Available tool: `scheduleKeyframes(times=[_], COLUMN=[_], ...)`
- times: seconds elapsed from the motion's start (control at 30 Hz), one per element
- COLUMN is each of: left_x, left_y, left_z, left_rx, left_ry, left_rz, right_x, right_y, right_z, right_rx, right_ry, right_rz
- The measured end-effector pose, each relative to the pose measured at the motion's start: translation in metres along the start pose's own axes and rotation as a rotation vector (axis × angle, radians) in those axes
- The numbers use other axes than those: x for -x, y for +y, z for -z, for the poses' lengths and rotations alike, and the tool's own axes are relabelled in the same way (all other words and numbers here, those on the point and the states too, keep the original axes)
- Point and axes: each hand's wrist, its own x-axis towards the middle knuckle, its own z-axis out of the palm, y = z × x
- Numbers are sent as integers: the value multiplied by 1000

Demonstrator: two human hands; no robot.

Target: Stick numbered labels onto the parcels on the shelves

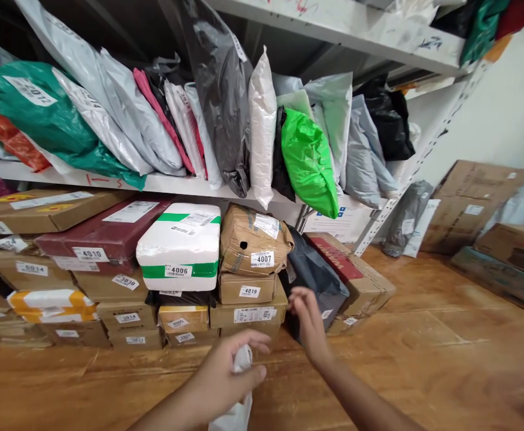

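My left hand is low in the middle of the view, thumb and fingers apart. A pale grey plastic mailer shows behind and below it, partly covered by the hand; no grip on it is visible. My right hand is raised in front of a dark grey plastic parcel, its fingers loosely bent and apart with nothing seen in them. Whether it touches that parcel I cannot tell. Left of it stand stacked cartons, with a crumpled brown parcel labelled 4007 over a small box labelled 4019.
A white-and-green parcel labelled 4006 and a maroon box top the stacks at left. Above, a white metal shelf holds several plastic mailers, including a bright green one. More cartons stand at right on the wooden floor.
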Motion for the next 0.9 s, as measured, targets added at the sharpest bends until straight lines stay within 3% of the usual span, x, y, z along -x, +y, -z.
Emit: scheduleKeyframes(times=[0.1, 0.17, 0.27, 0.4, 0.47, 0.57, 0.63, 0.77, 0.83, 0.9], left_x=[-4, -7, -3, 27, 48, 80, 102, 148, 175, 203], left_y=[21, 34, 55, 89, 113, 171, 229, 365, 420, 460], left_z=[-10, -17, -15, 18, 39, 66, 79, 104, 118, 130], left_rx=[-66, -59, 51, 80, 74, 70, -36, -355, -414, -365], left_ry=[-147, -272, -322, -67, -8, -103, -133, -46, 56, 256], left_rz=[-135, -223, -121, 207, 287, 249, 222, 201, 151, 108], right_x=[46, 64, 74, 72, 63, 42, 29, 24, 33, 49], right_y=[1, -6, -29, -93, -144, -241, -314, -458, -521, -571], right_z=[13, 19, 23, 24, 26, 34, 42, 65, 75, 80], right_rx=[-81, -172, -296, -358, -363, -315, -284, -253, -204, -130], right_ry=[-554, -756, -846, -654, -569, -595, -584, -562, -601, -659], right_rz=[-20, -102, -352, -752, -783, -688, -631, -560, -521, -461])
